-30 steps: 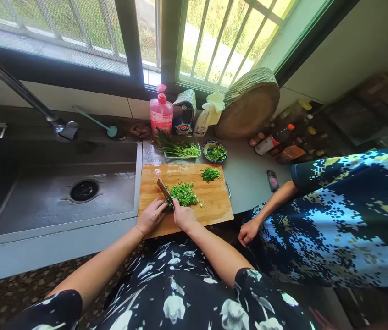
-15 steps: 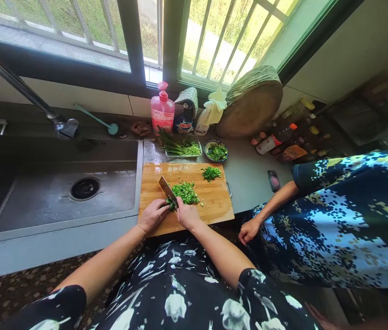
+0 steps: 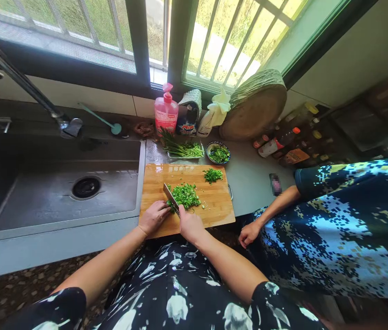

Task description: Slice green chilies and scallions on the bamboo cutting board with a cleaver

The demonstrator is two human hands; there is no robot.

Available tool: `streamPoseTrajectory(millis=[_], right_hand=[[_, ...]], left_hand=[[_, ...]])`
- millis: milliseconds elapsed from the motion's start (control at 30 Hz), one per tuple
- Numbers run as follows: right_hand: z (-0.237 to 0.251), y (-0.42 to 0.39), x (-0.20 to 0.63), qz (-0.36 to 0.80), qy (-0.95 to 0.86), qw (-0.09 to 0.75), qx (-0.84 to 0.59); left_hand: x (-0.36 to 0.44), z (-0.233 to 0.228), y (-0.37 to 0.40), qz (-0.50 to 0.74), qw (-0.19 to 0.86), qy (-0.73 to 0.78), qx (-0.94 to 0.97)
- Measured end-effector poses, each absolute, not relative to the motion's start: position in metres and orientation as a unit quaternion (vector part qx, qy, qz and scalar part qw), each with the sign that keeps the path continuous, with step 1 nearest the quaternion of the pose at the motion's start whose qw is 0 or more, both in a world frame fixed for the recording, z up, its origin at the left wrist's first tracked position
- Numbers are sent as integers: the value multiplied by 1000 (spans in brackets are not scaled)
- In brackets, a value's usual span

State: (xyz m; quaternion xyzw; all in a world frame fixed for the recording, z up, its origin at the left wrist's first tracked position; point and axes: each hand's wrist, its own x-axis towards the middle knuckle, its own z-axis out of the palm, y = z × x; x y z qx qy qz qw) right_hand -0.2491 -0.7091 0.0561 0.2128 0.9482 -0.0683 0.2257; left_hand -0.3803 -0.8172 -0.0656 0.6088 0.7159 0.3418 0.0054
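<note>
My right hand (image 3: 191,225) is closed round the handle of a kitchen knife (image 3: 171,197), whose blade is down near the wooden cutting board (image 3: 214,208). Against the blade's left side, my left hand (image 3: 154,217) pinches a small bunch of green vegetable stalks (image 3: 171,206), mostly hidden by the fingers. Chopped greens (image 3: 186,194) lie in a loose pile just right of the blade. A smaller heap of cut greens (image 3: 213,175) rests at the board's far right corner.
Behind the board are a tray of long green stalks (image 3: 185,150), a patterned bowl of greens (image 3: 218,152) and a pink pump bottle (image 3: 166,114). A sink (image 3: 111,185) lies left. At the right stands another person (image 3: 345,229), one hand low beside the counter.
The knife blade has come down lower and flatter toward the board, with my right hand slightly nearer to me. My left hand stays on the stalks. The view has shifted slightly.
</note>
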Motion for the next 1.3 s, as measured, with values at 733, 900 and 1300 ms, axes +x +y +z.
streamPoseTrajectory(millis=[733, 900, 1300], right_hand=[[34, -716, -265, -74, 948, 210, 226], [44, -704, -263, -93, 948, 183, 244], [20, -712, -262, -99, 948, 158, 259]], left_hand=[[-382, -68, -819, 343, 22, 708, 616], [-381, -66, -819, 333, 4, 714, 616], [-381, -70, -821, 348, -16, 700, 623]])
